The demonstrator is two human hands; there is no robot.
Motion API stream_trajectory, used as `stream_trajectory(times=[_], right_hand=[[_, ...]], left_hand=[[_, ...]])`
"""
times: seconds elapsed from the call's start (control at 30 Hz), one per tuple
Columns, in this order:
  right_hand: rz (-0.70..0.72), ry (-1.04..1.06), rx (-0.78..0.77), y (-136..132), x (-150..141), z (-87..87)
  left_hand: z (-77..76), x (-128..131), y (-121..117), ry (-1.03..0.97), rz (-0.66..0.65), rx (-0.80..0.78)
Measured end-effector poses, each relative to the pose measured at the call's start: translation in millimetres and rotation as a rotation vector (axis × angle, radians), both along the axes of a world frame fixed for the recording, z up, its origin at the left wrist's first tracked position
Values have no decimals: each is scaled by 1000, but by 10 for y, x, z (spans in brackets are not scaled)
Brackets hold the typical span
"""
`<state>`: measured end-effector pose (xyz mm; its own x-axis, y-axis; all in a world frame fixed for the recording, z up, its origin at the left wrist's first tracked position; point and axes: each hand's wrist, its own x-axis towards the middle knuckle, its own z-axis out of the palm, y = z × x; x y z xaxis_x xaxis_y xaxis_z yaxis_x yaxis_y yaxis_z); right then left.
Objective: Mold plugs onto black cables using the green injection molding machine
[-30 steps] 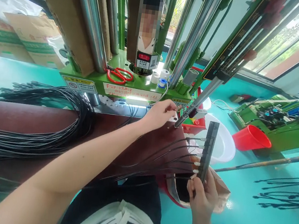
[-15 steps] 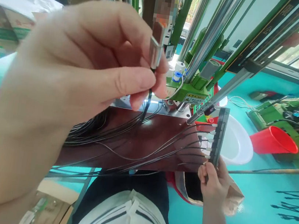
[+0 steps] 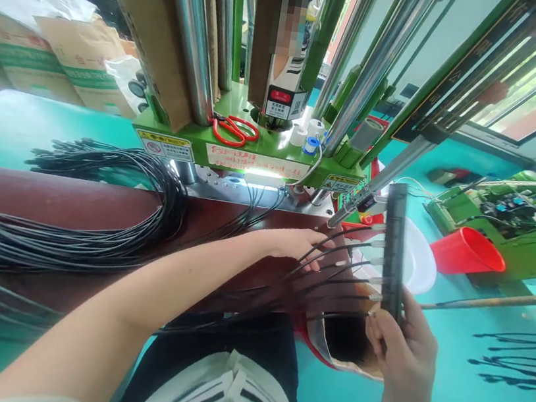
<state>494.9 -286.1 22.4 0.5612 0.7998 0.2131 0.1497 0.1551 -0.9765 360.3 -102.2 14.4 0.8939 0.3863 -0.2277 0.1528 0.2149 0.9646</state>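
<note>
My right hand is closed round the lower end of a long dark bar, held upright to the right of the table. Several cables with metal connectors are attached along the bar's left side. At its lower end my right thumb presses near another connector. My left hand is over the table's right end, among the black cables, with its fingers loosely curled round a cable. A loose-looking metal connector lies just beyond the fingertips. Crossing cables partly hide the left fingers.
A green machine with metal columns stands behind the brown table; red scissors lie on it. A thick cable bundle covers the table's left. Below the bar is an open bag, with a white basin and red bucket beyond.
My left hand has dropped from close to the camera, where it held up a cable connector, to the cables beside the bar. The view has shifted, showing more of the table and machine.
</note>
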Motion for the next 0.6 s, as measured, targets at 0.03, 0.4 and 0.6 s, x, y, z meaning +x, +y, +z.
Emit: stream_trajectory(times=[0.03,0.4,0.6], right_hand=[[23,-26,-73,14,34,28],[698,-45,-684,944,187,-282],[659,-685,-682,1047,38,-420]], left_hand=[[-69,-27,20,33,7,14],[-228,-1259,245,196,583,335],[-358,-1506,323,166,831,273]])
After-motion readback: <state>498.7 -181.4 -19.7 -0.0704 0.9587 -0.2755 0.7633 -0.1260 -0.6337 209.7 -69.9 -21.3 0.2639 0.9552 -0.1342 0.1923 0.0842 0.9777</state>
